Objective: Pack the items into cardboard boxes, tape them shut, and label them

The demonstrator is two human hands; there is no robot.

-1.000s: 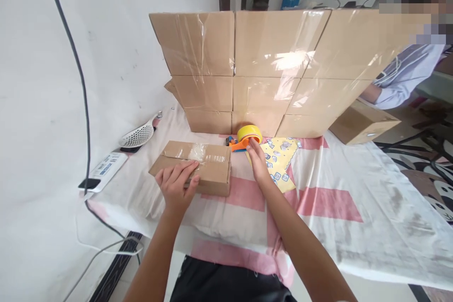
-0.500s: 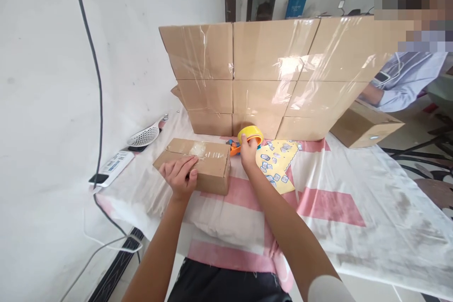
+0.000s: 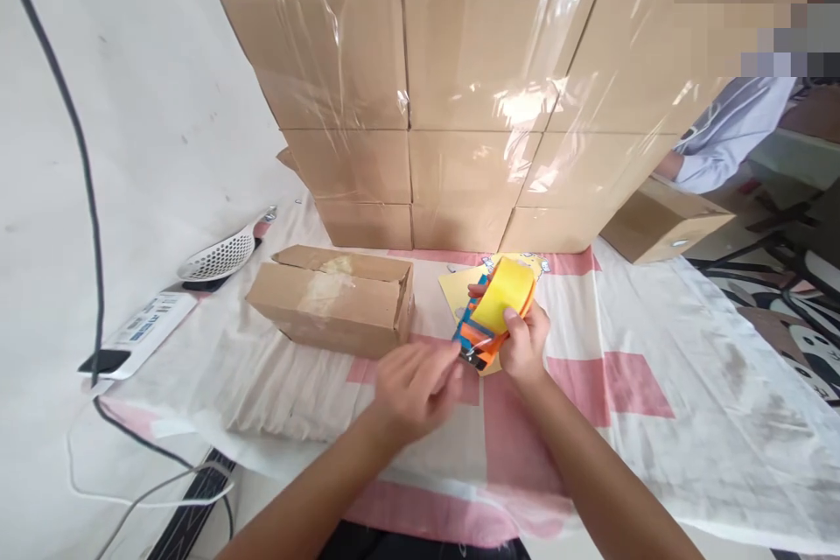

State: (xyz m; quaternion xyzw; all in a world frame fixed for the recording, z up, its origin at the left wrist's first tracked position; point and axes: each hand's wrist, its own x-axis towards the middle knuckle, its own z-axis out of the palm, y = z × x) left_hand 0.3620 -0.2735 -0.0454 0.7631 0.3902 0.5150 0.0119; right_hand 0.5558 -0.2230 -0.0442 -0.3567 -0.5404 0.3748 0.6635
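Right hand fingers clenched round the tape dispenser, lifted off the bench, yellow roll up, orange-blue frame and cutter end pointing down-left. Tilt puts the cutter end toward the other hand. Left hand at 8 o'clock of the dispenser, fingertips pinched right at the cutter end, probably on the tape's loose end; blurred, can't tell if anything is actually gripped.

Dispenser sits mid-frame, just above the pink-striped cloth on the bench, over a yellow patterned sheet that lies flat under it.

At 9 o'clock of the hands: one small cardboard box, lying flat, top seam already taped with clear tape, neither hand touching it. Close to the person's left, likely for easy reach.

At 12 o'clock: stack of taped boxes, three rows by three columns, nine visible fronts, set against the far edge like a wall, finished ones parked out of the way by the look of it. One more lone box at 2 o'clock beside another person's sleeve.

Count: one dispenser, one roll, one box near the hands, nine stacked, one lone.

At 9–10 o'clock by the wall: one white slotted scoop, one power strip, one black cable.
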